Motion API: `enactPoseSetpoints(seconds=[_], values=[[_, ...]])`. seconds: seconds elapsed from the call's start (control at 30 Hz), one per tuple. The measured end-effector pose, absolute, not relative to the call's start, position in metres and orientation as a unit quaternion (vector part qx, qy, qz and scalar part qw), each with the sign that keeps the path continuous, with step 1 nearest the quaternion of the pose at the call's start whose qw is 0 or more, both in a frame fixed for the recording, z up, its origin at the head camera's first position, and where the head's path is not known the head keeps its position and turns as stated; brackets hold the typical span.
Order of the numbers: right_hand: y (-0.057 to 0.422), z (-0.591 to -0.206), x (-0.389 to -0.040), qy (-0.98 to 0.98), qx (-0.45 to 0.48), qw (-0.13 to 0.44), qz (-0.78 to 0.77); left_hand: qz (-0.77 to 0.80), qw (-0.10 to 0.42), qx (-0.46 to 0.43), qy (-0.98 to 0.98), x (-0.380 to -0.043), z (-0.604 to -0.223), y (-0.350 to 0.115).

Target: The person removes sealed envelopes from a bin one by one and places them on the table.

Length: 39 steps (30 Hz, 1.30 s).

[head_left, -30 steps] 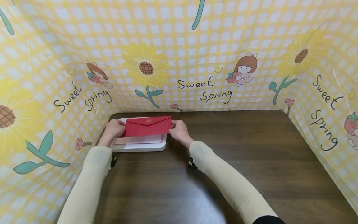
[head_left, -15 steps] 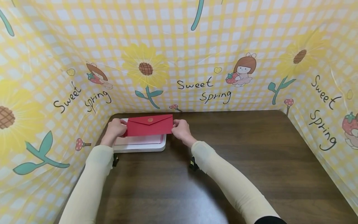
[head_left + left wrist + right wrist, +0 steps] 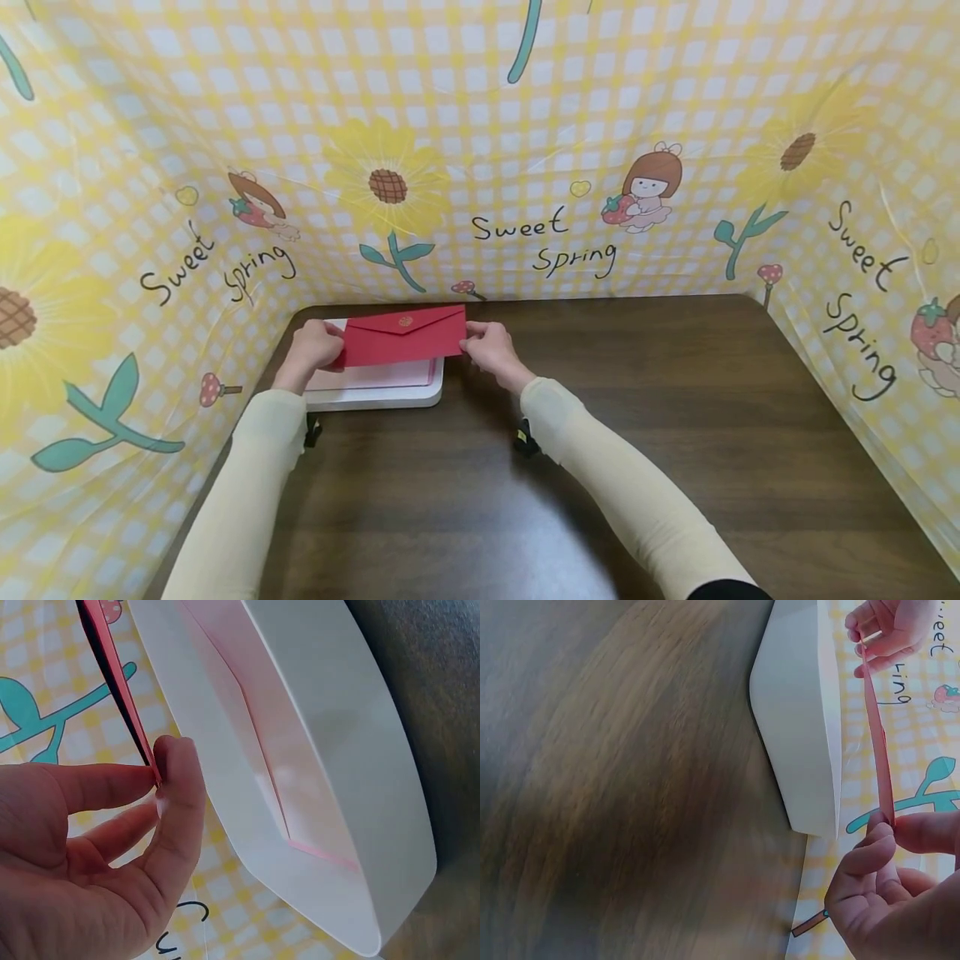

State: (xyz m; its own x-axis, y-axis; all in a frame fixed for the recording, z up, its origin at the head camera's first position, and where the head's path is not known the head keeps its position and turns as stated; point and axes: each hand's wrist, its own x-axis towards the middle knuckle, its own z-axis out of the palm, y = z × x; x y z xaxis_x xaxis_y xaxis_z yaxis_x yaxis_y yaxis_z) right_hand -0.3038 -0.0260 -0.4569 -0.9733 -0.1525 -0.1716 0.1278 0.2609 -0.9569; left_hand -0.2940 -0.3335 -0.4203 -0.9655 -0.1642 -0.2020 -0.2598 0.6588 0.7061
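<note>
A red envelope (image 3: 405,340), with a pointed flap and a small gold emblem, is held up over a white tray (image 3: 375,401). At its left end my left hand (image 3: 312,345) pinches it between thumb and fingers. My right hand (image 3: 492,347) pinches the opposite end. Both wrist views show the envelope nearly edge-on, and in the left one a dark gap runs along its red edge (image 3: 124,686). Pale pink paper (image 3: 371,375) lies inside the tray, partly hidden behind the envelope. In the right wrist view the tray's outer wall (image 3: 795,712) stands beside the envelope.
The tray stands at the back left of a dark wooden table (image 3: 637,417). A yellow checked cloth (image 3: 517,150) printed with sunflowers rises behind the table and along both sides. Small black devices (image 3: 527,438) sit under both wrists.
Both hands have shifted slightly to the right with the envelope, which now reaches further past the tray's right edge. The tray has stayed in place while the head view moved a little.
</note>
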Motion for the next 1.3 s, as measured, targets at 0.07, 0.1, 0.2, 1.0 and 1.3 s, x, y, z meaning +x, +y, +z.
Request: enactPoseSetpoints(seconds=[0.07,0.1,0.2,1.0,1.3], values=[[-0.025,-0.458,-0.304,0.787,-0.013,0.121,-0.604,0.394,0.058,-0.115,0.910,-0.295,-0.422,-0.332],[-0.025,-0.459,-0.304,0.789,-0.015,0.122,-0.602,0.391,0.056,-0.114,0.911,-0.296,-0.423,-0.332],[-0.022,-0.461,-0.305,0.798,-0.019,0.121,-0.591,0.385,0.053,-0.113,0.914,-0.297,-0.424,-0.331],[-0.005,-0.465,-0.308,0.776,0.045,0.104,-0.621,0.391,0.052,-0.101,0.914,-0.298,-0.422,-0.311],[0.001,-0.467,-0.310,0.778,0.055,0.110,-0.616,0.393,0.076,-0.092,0.912,-0.302,-0.422,-0.307]])
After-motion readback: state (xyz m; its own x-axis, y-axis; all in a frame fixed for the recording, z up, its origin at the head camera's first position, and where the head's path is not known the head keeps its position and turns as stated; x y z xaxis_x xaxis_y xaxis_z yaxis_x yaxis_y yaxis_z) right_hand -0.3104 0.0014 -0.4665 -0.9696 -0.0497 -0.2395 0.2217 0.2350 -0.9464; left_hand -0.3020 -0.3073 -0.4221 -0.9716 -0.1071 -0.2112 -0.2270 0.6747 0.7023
